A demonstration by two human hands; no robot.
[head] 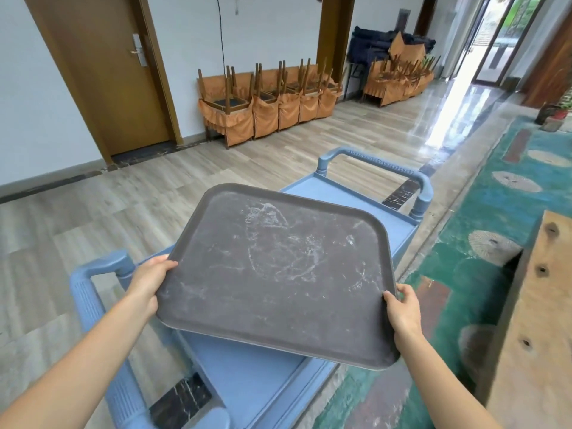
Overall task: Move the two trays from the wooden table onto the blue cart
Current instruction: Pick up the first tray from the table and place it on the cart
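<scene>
blue cart (pixel 247 394) on wood-look floor (pixel 93 212), wooden table (pixel 538 335) at right

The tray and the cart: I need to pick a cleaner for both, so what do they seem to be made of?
The tray looks like dark grey-brown moulded plastic, perhaps fibreglass, with a matt, scuffed surface: whitish scratches and smears cover it, and the raised rim is rounded. The cart looks like blue moulded plastic with a dull, smooth finish; its handle has moulded ribs. Neither can be confirmed by sight alone.

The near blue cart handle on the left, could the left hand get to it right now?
Probably not yet: the left hand is gripping the scuffed dark grey rectangular tray, shared with the right hand. The ribbed blue plastic cart handle sits close beside it, unobstructed.
</scene>
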